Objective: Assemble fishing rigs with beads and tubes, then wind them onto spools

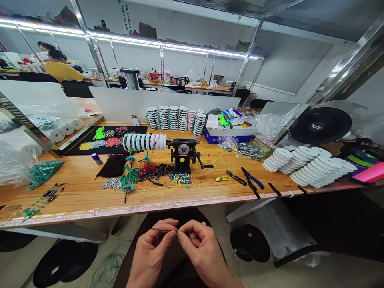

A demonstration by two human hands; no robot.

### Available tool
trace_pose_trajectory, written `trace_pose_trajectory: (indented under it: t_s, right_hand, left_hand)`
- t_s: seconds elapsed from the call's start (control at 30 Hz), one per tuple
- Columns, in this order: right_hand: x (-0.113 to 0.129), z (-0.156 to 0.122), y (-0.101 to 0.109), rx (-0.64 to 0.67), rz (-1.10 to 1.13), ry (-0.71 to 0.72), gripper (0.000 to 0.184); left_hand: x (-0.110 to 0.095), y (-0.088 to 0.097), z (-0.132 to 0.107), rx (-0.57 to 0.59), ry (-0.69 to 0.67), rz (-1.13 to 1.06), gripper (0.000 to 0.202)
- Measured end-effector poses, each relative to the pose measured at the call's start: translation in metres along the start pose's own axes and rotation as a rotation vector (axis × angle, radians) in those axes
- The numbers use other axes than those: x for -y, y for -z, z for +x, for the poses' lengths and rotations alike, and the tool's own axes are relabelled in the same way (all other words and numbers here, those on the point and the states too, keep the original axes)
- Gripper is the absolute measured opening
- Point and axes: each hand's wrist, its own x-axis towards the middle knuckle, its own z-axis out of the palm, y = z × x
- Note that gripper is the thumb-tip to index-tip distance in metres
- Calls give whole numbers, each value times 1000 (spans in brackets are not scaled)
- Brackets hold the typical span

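Observation:
My left hand (pixel 151 254) and my right hand (pixel 199 254) are held together low in front of me, below the table's front edge. Their fingertips meet on a thin dark strand (pixel 163 229), which runs out to the left of the pinch. My left thumb and fingers grip it, and my right fingertips pinch at its end. What the end of the strand joins is hidden by my fingers. Beyond the edge, a black hand-cranked winder (pixel 181 157) holds a row of white spools (pixel 144 142) on its shaft, out of reach of both hands.
The wooden table (pixel 75 188) carries loose green, black and red beaded pieces, coloured pins, pliers and scissors. Stacks of white spools (pixel 318 170) stand at right, and a black mat (pixel 105 140) of sorted pieces lies at left. Round black discs lie on the floor. A person in a yellow top (pixel 61 70) sits far back.

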Motion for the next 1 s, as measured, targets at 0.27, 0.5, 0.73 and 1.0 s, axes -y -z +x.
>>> trace_pose_trajectory:
  t_s: [0.27,0.5,0.73,1.0]
  right_hand:
    - [5,2,0,28,103,-15,35]
    - [2,7,-7,67,203,-94,38]
    - [-5,4,-8,66,175,-38,34]
    - [0,6,-14,110,466,-113,41]
  left_hand:
    - [1,0,1,-41,26,-52,27]
    - [10,2,2,-28,-13,15,26]
    - [14,6,0,-23,-28,56,29]
    - [4,-1,-3,65,-25,75,30]
